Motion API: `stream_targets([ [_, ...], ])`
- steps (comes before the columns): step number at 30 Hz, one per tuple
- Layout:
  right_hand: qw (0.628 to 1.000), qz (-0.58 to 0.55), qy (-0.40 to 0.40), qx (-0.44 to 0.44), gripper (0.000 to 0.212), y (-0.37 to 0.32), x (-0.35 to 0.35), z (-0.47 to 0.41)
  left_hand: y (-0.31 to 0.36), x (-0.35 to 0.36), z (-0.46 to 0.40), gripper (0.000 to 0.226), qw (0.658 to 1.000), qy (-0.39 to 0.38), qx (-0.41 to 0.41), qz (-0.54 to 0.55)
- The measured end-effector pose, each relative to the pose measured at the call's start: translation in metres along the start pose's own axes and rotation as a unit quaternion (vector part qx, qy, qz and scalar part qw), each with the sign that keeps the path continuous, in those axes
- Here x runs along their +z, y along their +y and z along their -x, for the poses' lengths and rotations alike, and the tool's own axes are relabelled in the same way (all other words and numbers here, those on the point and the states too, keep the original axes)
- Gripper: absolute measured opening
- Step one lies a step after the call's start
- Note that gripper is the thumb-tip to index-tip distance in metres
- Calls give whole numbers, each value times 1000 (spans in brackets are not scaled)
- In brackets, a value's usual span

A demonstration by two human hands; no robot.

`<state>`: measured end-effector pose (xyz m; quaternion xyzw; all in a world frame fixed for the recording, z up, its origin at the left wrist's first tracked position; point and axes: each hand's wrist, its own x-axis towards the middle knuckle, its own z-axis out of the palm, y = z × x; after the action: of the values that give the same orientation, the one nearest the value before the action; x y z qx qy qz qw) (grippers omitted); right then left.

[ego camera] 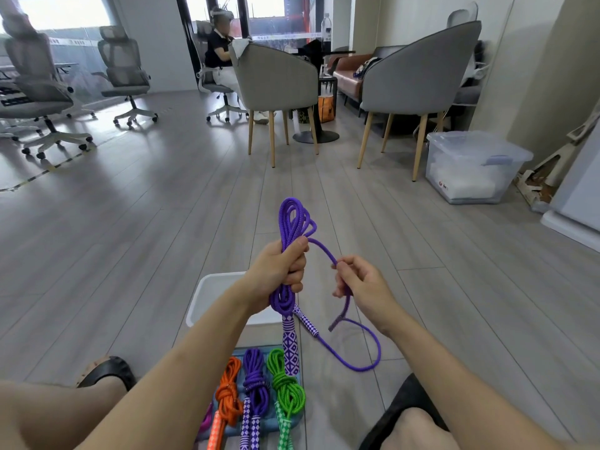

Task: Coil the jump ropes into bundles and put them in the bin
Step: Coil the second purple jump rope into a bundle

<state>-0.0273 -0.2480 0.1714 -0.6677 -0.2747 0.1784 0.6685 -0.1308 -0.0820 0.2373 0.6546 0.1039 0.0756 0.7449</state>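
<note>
My left hand grips a purple jump rope folded into several long loops that stick up above the fist. Its two purple-and-white patterned handles hang below the hand. My right hand pinches the loose tail of the same rope to the right of the bundle, and the tail curves down in a loop near the floor. A white bin stands on the floor behind my left forearm, partly hidden. Below lie an orange bundle, a purple bundle and a green bundle, side by side on a blue mat.
A lidded clear storage box stands at the right by the wall. Two grey armchairs and a round table base are ahead, office chairs at the left. A seated person is at the back. My knees and black shoes frame the bottom.
</note>
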Motion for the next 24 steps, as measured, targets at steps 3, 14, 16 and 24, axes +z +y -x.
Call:
stream_targets([
  [3, 999, 32, 31, 20, 21, 6, -5, 2, 6, 0, 2, 23, 999, 1, 24, 23],
  [14, 973, -130, 183, 50, 17, -23, 35, 4, -17, 12, -5, 21, 998, 25, 54, 23],
  [16, 974, -120, 192, 24, 20, -30, 37, 5, -20, 15, -5, 20, 997, 17, 69, 34],
  [24, 981, -44, 183, -34, 21, -41, 38, 10, -32, 24, -3, 26, 995, -8, 91, 29],
])
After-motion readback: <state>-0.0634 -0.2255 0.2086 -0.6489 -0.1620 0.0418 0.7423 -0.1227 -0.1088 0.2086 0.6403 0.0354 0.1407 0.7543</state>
